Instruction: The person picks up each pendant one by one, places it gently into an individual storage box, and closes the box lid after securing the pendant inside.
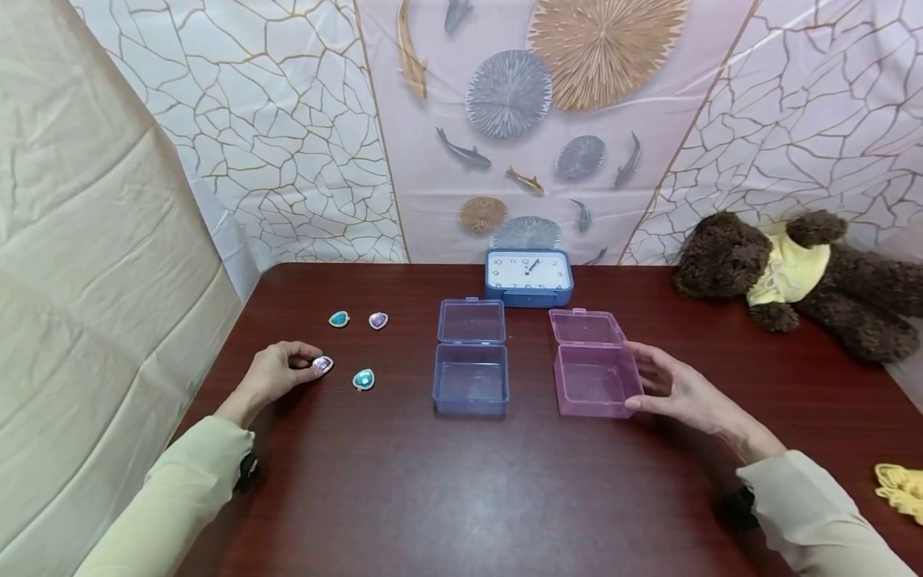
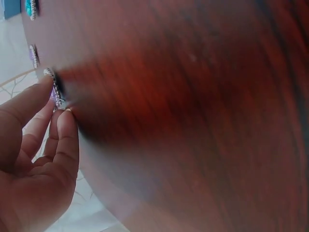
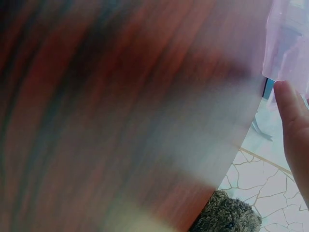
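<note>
My left hand [image 1: 277,373] pinches a purple heart-shaped gem [image 1: 322,365] with a beaded silver rim, low over the table's left side. The left wrist view shows thumb and fingertips at the rim of this gem [image 2: 55,92]. Around it lie a teal gem [image 1: 364,379], another teal gem [image 1: 339,319] and a second purple gem [image 1: 378,320]. On the right, my right hand [image 1: 681,393] rests against the side of a clear pink plastic box [image 1: 597,383], thumb at its near corner. The box's lid stands open toward the back. In the right wrist view the thumb [image 3: 289,108] touches the pink box [image 3: 282,48].
A clear blue box [image 1: 471,381] with its lid open stands mid-table, left of the pink one. Behind are a blue clock [image 1: 529,276] and, at the back right, a brown teddy bear [image 1: 786,272] in yellow. A yellow item [image 1: 900,490] lies at the right edge.
</note>
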Demonstrator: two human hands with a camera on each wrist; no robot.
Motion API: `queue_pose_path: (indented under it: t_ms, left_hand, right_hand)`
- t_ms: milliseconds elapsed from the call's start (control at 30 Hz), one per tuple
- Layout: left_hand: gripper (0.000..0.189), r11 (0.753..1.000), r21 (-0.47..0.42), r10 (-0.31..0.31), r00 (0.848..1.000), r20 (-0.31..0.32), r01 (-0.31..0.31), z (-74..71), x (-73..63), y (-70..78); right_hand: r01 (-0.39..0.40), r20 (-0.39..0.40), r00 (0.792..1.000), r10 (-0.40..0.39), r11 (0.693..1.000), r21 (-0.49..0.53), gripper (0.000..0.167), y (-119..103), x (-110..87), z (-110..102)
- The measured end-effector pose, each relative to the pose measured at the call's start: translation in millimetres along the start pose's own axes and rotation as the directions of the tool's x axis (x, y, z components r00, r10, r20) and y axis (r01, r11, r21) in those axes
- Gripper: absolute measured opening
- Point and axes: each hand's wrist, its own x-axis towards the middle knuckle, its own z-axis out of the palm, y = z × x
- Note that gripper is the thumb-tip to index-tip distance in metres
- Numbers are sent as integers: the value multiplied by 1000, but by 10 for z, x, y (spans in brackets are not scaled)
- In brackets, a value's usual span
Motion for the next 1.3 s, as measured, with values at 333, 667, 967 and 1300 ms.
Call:
queue_pose_path:
  t_ms: [333, 667, 967, 1300]
  left_hand:
    - [24, 998, -56, -3, 1000, -2, 2, 27, 25, 57]
    - [27, 989, -144, -29, 997, -72, 18, 27, 59, 186]
    - [43, 753, -654, 101, 995, 9, -70, 200, 326, 1086]
    - [37, 689, -724, 217, 955, 202, -4, 857, 467, 2166]
  right_hand:
    - [24, -12, 1000, -24, 999, 38, 75, 31, 7, 3]
    - [21, -28, 999, -20, 999, 36, 74, 40, 1, 5]
    - [21, -39, 999, -19, 999, 41, 74, 37, -45, -25]
    - [-51, -13, 999, 51, 998, 27, 77, 9, -17, -33]
